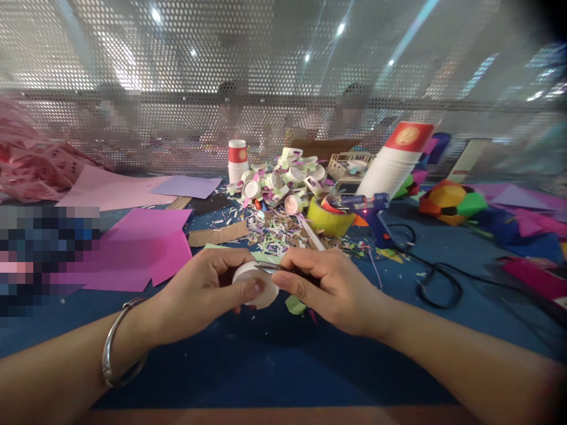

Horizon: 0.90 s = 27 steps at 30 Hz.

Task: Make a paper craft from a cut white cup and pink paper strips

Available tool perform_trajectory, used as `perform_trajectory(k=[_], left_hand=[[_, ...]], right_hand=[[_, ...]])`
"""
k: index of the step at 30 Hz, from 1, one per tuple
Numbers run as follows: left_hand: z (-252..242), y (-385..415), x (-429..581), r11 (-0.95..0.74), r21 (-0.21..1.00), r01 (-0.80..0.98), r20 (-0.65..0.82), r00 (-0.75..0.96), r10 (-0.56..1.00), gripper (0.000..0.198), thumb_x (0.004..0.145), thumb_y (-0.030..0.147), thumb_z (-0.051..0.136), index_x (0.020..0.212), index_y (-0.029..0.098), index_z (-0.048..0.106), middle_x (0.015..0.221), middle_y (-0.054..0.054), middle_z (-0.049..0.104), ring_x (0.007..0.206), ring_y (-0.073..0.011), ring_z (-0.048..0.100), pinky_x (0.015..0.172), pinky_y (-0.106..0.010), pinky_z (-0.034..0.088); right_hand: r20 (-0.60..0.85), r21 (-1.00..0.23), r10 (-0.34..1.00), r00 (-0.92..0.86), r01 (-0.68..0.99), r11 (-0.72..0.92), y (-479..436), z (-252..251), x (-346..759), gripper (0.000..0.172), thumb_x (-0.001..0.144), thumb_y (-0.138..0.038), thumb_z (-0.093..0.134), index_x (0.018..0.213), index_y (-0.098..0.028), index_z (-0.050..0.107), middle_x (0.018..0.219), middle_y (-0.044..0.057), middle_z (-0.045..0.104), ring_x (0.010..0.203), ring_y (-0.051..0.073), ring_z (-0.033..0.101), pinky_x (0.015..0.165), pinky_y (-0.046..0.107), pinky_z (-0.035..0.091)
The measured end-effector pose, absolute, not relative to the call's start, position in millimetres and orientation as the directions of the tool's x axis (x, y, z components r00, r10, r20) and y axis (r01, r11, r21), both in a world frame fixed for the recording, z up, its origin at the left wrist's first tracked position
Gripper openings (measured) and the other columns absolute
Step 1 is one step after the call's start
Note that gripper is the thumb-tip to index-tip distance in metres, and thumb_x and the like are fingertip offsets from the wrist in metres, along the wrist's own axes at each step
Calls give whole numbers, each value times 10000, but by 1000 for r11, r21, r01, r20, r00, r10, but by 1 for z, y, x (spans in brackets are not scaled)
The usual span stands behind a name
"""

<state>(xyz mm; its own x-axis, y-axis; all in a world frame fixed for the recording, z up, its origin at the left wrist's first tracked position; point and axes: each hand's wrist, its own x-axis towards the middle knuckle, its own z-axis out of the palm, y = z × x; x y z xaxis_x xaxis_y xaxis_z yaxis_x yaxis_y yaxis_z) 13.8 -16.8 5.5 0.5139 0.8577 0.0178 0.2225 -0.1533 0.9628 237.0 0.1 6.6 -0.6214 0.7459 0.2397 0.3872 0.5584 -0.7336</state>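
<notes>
On my feed, L hand (201,292) pinches white cup piece (267,293) btwn thumb & fingers over blue table (274,372); R hand (339,289) grips metal blade (266,268), long axis approx. horiz., tip pointing L across cup piece. Beyond: paper scraps (283,235); glue gun (377,213) to R.

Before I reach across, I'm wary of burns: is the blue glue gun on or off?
Probably on: a red light glows on the glue gun. Its heat cannot be seen.
</notes>
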Motion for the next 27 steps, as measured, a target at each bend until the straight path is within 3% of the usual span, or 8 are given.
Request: perform_trajectory(k=[10, 27], left_hand=[[9, -16, 17, -79, 977, 200, -42, 540, 840, 173, 875, 292, 643, 774, 153, 628, 672, 34, 563, 590, -75, 494, 509, -152, 410], [7, -17, 16, 95, 988, 124, -146, 519, 842, 151, 875, 321, 670, 837, 175, 658, 697, 19, 660, 584, -78, 570, 463, -149, 360]], right_hand=[[179, -773, 760, -625, 388, 502, -1, 6, 236, 361, 957, -464, 521, 743, -175, 542, 584, -60, 420, 526, 74, 379, 472, 214, 300], [125, -870, 777, -616, 309, 385, -1, 6, 233, 360, 934, -457, 562, 712, -177, 526, 585, -65, 365, 532, 77, 337, 467, 221, 263]])
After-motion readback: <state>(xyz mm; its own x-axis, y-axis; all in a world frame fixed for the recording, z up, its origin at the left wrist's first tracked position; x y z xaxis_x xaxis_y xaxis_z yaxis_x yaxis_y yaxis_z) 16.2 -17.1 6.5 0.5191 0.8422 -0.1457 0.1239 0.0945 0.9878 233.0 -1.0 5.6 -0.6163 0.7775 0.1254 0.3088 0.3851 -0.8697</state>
